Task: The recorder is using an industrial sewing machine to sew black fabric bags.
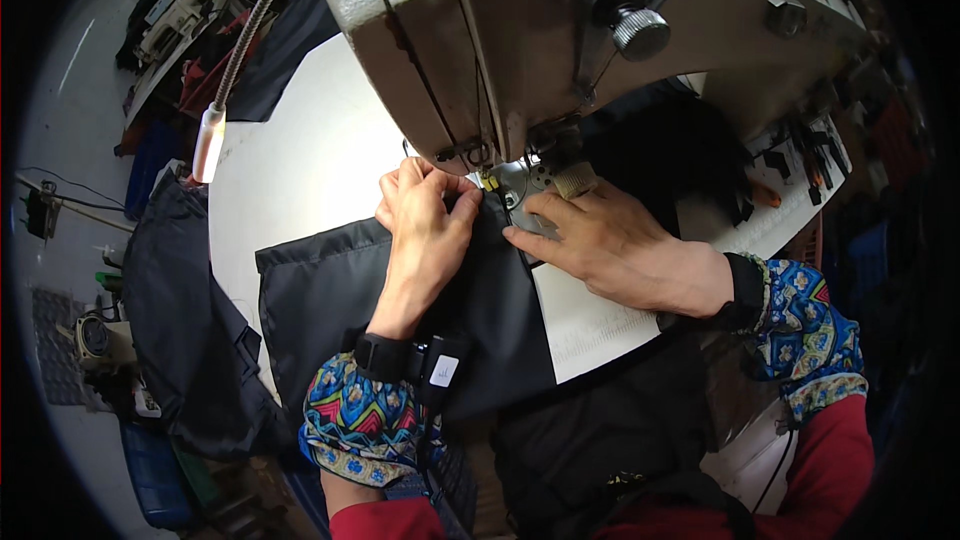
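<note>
A black fabric panel (340, 285) with a folded edge along its top lies under the sewing machine head (440, 50). My left hand (425, 230) pinches the panel's upper edge just left of the presser foot (488, 182), thumb and fingers closed. On the right, my right hand (625, 245) lies with fingers stretched out and apart, one tip touching the fabric's right edge. Another finger rests over the metal needle plate (515, 185), beside a ribbed round part (575, 180). The fingers hide part of the cloth near the needle.
A lit lamp (208, 145) on a flexible neck stands left of the white table (290, 160). More black fabric (185, 310) hangs at the left edge. Dark cloth (650, 150) lies behind the machine. Black strips and an orange-handled tool (766, 195) are at the far right.
</note>
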A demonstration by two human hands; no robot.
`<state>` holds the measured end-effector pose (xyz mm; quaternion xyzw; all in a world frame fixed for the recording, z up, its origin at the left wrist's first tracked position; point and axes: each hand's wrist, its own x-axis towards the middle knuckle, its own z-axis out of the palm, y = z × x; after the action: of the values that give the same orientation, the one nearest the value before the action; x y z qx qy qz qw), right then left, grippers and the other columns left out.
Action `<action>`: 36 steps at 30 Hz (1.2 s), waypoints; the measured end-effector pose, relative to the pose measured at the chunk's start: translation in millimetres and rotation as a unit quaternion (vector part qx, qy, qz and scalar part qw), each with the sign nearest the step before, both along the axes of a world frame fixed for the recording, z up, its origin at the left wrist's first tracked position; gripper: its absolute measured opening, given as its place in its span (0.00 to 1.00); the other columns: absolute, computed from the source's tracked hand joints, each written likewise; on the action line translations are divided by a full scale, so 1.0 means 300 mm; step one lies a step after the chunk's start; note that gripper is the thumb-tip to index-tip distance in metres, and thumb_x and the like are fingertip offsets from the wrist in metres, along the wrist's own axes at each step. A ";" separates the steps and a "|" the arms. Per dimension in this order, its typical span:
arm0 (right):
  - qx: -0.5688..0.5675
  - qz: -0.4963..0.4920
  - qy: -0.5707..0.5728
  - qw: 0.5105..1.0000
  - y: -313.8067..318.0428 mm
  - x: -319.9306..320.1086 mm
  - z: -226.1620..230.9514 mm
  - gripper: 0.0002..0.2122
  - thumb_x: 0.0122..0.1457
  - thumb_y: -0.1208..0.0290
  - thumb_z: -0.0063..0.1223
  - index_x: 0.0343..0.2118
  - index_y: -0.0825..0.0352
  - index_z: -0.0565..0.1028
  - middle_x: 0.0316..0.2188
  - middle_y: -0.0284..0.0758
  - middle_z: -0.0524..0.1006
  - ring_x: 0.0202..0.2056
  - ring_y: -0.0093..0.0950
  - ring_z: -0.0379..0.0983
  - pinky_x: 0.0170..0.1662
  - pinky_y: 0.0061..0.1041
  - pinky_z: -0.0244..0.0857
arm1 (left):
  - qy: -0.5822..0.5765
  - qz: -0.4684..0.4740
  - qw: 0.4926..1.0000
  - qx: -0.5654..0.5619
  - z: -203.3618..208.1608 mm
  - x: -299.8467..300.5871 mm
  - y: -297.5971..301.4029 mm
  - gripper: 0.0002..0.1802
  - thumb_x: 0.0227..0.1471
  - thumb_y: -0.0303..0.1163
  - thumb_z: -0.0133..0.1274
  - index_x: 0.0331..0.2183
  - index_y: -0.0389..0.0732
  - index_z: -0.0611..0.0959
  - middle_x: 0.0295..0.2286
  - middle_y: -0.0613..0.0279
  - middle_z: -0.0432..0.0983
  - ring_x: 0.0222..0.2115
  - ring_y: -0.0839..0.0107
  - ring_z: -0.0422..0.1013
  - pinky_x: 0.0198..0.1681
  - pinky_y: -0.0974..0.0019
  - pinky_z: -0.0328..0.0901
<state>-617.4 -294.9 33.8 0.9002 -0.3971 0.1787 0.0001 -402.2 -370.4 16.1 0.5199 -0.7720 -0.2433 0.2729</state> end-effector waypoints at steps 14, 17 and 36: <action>-0.058 -0.089 -0.052 0.993 0.078 -0.145 0.082 0.17 0.52 0.84 0.50 0.46 0.67 0.79 0.50 0.39 0.75 0.50 0.37 0.73 0.52 0.33 0.68 | 0.044 -0.011 0.978 -0.206 -0.062 0.031 -0.042 0.12 0.50 0.27 0.60 0.39 0.40 0.83 0.40 0.55 0.74 0.46 0.51 0.65 0.51 0.51 0.58; -0.225 -0.293 -0.180 0.912 0.197 -0.399 0.010 0.20 0.48 0.90 0.50 0.45 0.70 0.79 0.49 0.42 0.75 0.49 0.40 0.73 0.51 0.34 0.69 | -0.037 -0.222 0.964 -0.142 0.030 0.062 0.140 0.18 0.54 0.29 0.61 0.48 0.41 0.82 0.50 0.50 0.72 0.53 0.48 0.66 0.56 0.51 0.63; 0.244 -0.193 -0.247 0.918 0.396 -0.317 0.063 0.13 0.51 0.82 0.52 0.40 0.71 0.83 0.34 0.44 0.83 0.36 0.31 0.81 0.43 0.27 0.74 | -0.155 -0.195 0.954 -0.164 0.003 0.079 0.233 0.27 0.60 0.36 0.55 0.59 0.41 0.73 0.60 0.49 0.64 0.64 0.49 0.58 0.65 0.47 0.56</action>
<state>-712.6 -176.1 52.6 0.7053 -0.5817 0.2895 -0.2835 -378.4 -300.5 16.8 0.3385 -0.9206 -0.0778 0.1785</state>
